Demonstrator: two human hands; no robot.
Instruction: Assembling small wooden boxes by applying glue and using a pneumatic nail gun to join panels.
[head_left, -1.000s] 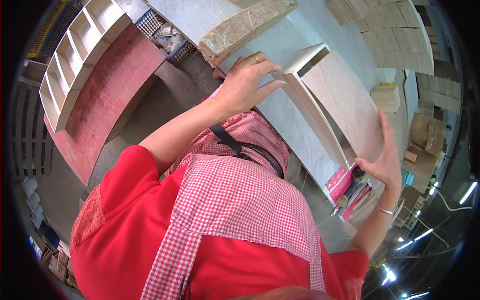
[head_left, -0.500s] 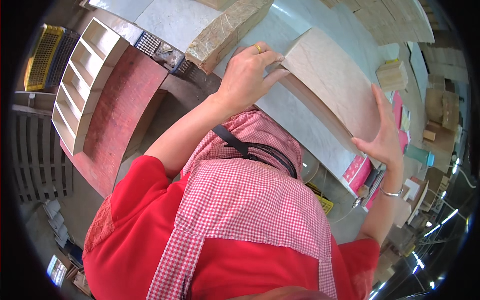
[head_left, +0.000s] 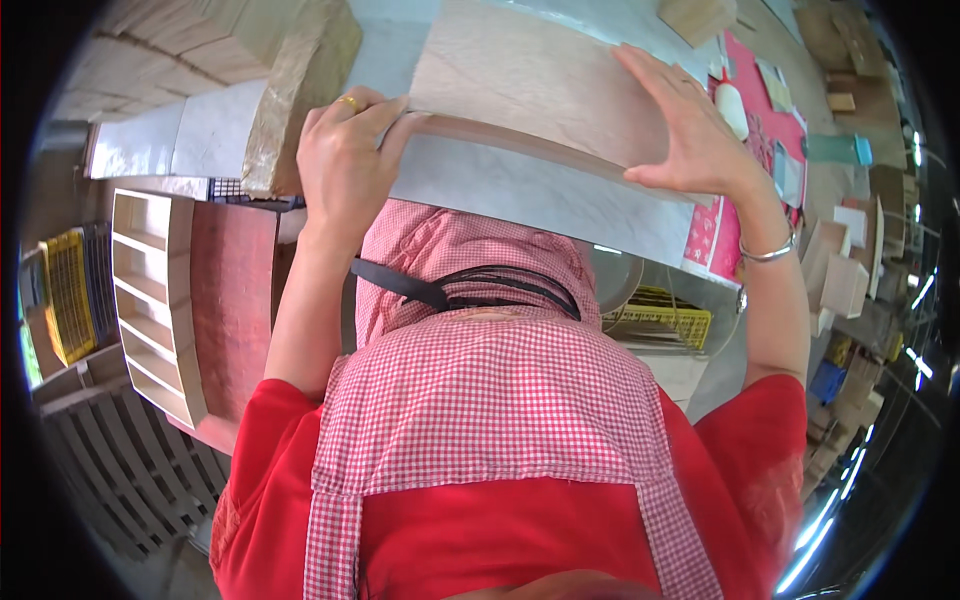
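Observation:
A long, pale wooden box-like piece (head_left: 530, 85) with a smooth broad top lies on the grey-white marbled table (head_left: 500, 182). Its narrow near side is in shadow. At its near left corner, my left hand (head_left: 345, 155) is closed, thumb and fingers pinching the edge. My right hand (head_left: 695, 135) spans the right end, its thumb at the near edge and its fingers stretched toward the far one. Just left of my left hand stands a thick block wrapped in brown tape (head_left: 300, 95).
To the left, a pale wooden compartment tray (head_left: 148, 300) stands on a red-topped surface (head_left: 235, 300), with a yellow crate (head_left: 66, 300) beyond. A pink patterned sheet (head_left: 708, 240) covers the table's right end. Farther right is a teal-capped bottle (head_left: 840, 150). A yellow basket (head_left: 670, 322) sits below the table.
My view has swung round, so the table edge now runs more nearly level. Both hands stay on the wooden piece in about the same grip.

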